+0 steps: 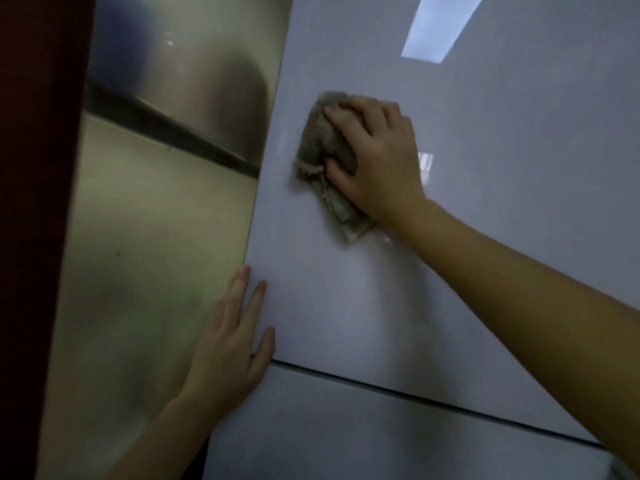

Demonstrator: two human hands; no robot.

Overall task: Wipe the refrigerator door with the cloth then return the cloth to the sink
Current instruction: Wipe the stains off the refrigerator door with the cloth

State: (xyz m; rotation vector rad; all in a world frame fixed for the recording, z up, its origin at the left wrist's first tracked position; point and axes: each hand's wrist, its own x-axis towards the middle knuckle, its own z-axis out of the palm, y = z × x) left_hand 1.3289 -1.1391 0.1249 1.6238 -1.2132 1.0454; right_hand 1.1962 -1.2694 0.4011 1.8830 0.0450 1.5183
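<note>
The glossy white refrigerator door [485, 174] fills most of the head view. A crumpled grey-brown cloth [320, 140] lies against its upper part. My right hand [375, 161] presses the cloth to the door, with fingers and thumb curled into the fabric. My left hand [232, 344] rests flat with straight fingers on the door's left edge, just above the dark seam [415, 396] between the upper and lower doors. The sink is out of view.
Left of the door runs the refrigerator's shiny metallic side [149, 237], crossed by a dark band [173, 129]. A dark red vertical surface [31, 202] stands at the far left. A window's reflection [440, 26] shows near the door's top.
</note>
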